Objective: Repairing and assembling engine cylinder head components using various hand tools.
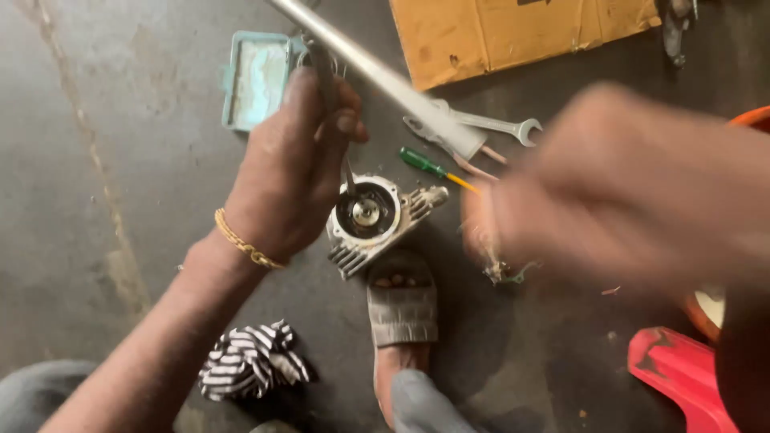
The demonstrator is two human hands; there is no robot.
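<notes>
At centre frame, on the grey concrete floor (96, 160), sits a finned metal engine part (373, 220) with a round open recess facing up. It lies just above the toe of a grey sandal (401, 301) worn on a foot, at six o'clock from the part; whether the two touch cannot be determined.

The left hand (293, 172) is at nine to ten o'clock of the engine part, fingers curled tight around a slim metal tool (327, 76), whose lower end reaches down into the recess. A gold-coloured bracelet (245, 240) sits on that wrist.

The right hand (609, 184) is at three o'clock of the part and heavily blurred. Its grip cannot be told; a small object shows at its lower edge, too smeared to identify.

A long metal bar (377, 72) runs diagonally from twelve o'clock down toward two o'clock of the part. Beside its lower end lie a combination spanner (493, 124) and a green-handled screwdriver (429, 166), both on the floor at one to two o'clock.

A pale green tray (257, 76) lies at eleven o'clock, a sheet of cardboard (513, 32) at one o'clock. A striped black-and-white rag (249, 361) lies at seven o'clock. A red plastic item (682, 373) is at four o'clock.
</notes>
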